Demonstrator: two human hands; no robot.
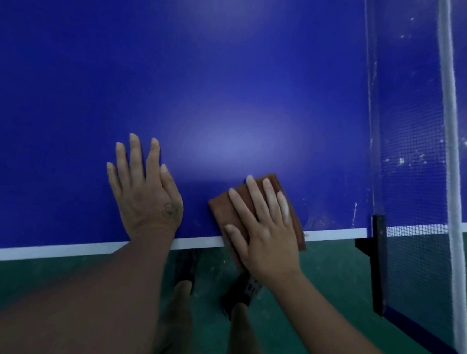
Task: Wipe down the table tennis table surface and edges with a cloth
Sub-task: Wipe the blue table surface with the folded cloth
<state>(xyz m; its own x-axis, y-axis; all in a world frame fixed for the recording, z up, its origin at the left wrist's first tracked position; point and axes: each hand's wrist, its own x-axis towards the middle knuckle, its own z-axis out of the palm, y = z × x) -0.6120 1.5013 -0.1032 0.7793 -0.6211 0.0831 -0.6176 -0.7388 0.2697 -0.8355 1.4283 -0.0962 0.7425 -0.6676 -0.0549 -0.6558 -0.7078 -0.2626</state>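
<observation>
The blue table tennis table [207, 75] fills the upper view, with a white line [51, 249] along its near edge. My left hand [143, 191] lies flat on the blue surface, fingers spread, holding nothing. My right hand [265, 224] presses flat on a folded brown cloth [296, 216] at the table's near edge. The cloth overhangs the white line a little. Most of the cloth is hidden under my palm and fingers.
The net [413, 170] with its white top band [450, 139] stands at the right, held by a black clamp post [377, 246] at the table edge. White specks mark the surface beyond the net. Green floor [34, 280] and my feet [187, 268] lie below.
</observation>
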